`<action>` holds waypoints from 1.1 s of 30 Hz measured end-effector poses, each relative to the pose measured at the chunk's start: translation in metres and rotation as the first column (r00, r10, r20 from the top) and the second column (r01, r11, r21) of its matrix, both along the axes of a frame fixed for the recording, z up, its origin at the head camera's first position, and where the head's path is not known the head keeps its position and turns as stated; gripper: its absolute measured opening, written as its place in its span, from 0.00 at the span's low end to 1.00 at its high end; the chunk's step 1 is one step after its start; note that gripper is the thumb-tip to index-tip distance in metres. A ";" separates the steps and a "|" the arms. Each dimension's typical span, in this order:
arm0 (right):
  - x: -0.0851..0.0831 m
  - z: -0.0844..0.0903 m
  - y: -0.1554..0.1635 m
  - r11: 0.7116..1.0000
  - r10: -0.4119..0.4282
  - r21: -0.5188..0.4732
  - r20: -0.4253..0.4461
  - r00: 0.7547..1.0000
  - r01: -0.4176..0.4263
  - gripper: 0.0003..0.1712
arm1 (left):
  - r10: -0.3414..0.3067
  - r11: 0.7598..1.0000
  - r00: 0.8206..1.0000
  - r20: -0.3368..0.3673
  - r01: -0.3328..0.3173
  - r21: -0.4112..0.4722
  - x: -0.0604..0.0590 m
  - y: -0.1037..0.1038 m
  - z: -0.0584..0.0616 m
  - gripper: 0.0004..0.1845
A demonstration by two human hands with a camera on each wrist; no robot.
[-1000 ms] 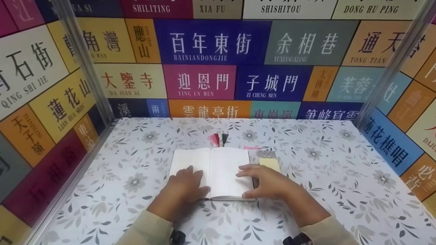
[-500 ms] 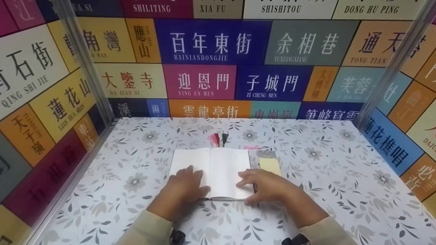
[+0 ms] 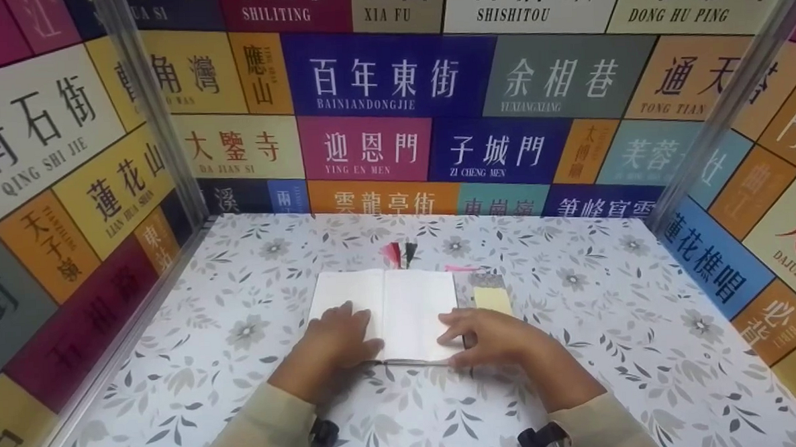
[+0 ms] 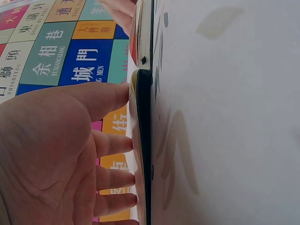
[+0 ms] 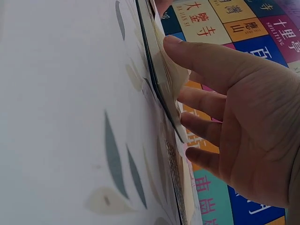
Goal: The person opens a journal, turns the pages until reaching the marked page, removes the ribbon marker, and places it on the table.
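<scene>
Resting on the open notebook (image 3: 402, 310), both hands flank its edges.

Open blank notebook (image 3: 392, 314), flat on table (image 3: 610, 322)

Hands (image 3: 403, 341) hide notebook's (image 3: 401, 297) near corners; bookmark (image 3: 490, 293) print unreadable.

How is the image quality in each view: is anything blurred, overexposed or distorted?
Head view: even light, soft shadows under both hands, the open white-paged notebook nearly blown out, wall signs readable. Left wrist view: turned sideways, the left hand sharp, the floral tablecloth washed out and blurred. Right wrist view: also sideways, the right hand clear, leaf prints near the lens soft.
</scene>
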State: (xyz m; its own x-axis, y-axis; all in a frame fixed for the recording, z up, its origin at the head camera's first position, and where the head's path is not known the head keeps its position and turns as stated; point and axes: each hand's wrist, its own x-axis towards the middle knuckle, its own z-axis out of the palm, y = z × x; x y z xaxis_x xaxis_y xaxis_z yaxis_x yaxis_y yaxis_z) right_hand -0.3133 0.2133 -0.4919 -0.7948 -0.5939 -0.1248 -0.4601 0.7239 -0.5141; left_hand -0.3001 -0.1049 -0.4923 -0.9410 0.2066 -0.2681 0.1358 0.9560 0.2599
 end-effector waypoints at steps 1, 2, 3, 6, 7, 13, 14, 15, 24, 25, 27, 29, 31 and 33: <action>0.000 0.001 0.000 1.000 -0.005 0.002 0.005 1.000 0.005 0.24 | 0.000 1.000 1.000 -0.002 0.000 -0.001 0.000 0.000 0.000 0.42; 0.001 0.001 0.000 1.000 -0.010 0.004 0.010 1.000 0.010 0.24 | 0.000 1.000 1.000 -0.004 0.000 -0.001 0.001 0.000 0.001 0.42; 0.001 0.002 0.000 1.000 -0.015 0.010 0.013 1.000 0.015 0.24 | -0.002 1.000 1.000 -0.006 0.002 -0.004 0.001 0.000 0.001 0.42; 0.001 0.003 -0.001 0.999 -0.034 0.017 0.019 0.999 0.034 0.20 | -0.005 1.000 1.000 -0.010 0.005 -0.008 0.001 0.000 0.001 0.42; 0.001 0.003 -0.001 0.999 -0.043 0.016 0.017 0.999 0.043 0.18 | -0.004 1.000 1.000 -0.008 0.004 -0.008 0.001 0.000 0.001 0.42; -0.001 0.002 -0.002 0.996 -0.080 -0.049 -0.054 0.995 0.078 0.08 | 0.001 1.000 1.000 -0.009 -0.001 -0.002 0.001 0.000 0.001 0.42; -0.001 0.001 -0.002 0.995 -0.080 -0.061 -0.073 0.994 0.076 0.08 | 0.002 1.000 1.000 -0.010 -0.002 -0.003 0.001 0.000 0.002 0.42; -0.002 0.001 -0.003 0.995 -0.082 -0.068 -0.086 0.993 0.076 0.08 | 0.001 1.000 1.000 -0.011 -0.001 -0.002 0.001 0.001 0.002 0.41; -0.002 0.002 -0.009 0.988 -0.143 -0.095 -0.197 0.970 0.126 0.04 | 0.001 1.000 0.999 -0.044 -0.001 0.002 0.000 0.006 0.003 0.43; -0.002 0.003 -0.009 0.986 -0.153 -0.103 -0.214 0.965 0.134 0.03 | 0.007 1.000 0.999 -0.037 -0.007 0.008 0.000 0.006 0.003 0.45; -0.001 0.005 -0.011 0.982 -0.167 -0.128 -0.243 0.956 0.139 0.02 | 0.023 0.999 1.000 -0.016 -0.023 0.027 0.001 0.007 0.004 0.49; 0.000 0.006 -0.012 0.979 -0.175 -0.154 -0.274 0.946 0.136 0.02 | 0.028 0.999 1.000 -0.009 -0.027 0.046 0.002 0.007 0.003 0.54; 0.001 0.008 -0.013 0.975 -0.186 -0.172 -0.299 0.936 0.139 0.03 | 0.008 0.999 1.000 -0.029 -0.007 0.048 0.002 0.007 0.002 0.58; 0.003 0.010 -0.016 0.973 -0.194 -0.186 -0.328 0.925 0.138 0.04 | -0.024 0.999 0.997 -0.067 0.026 0.037 0.002 0.008 0.000 0.60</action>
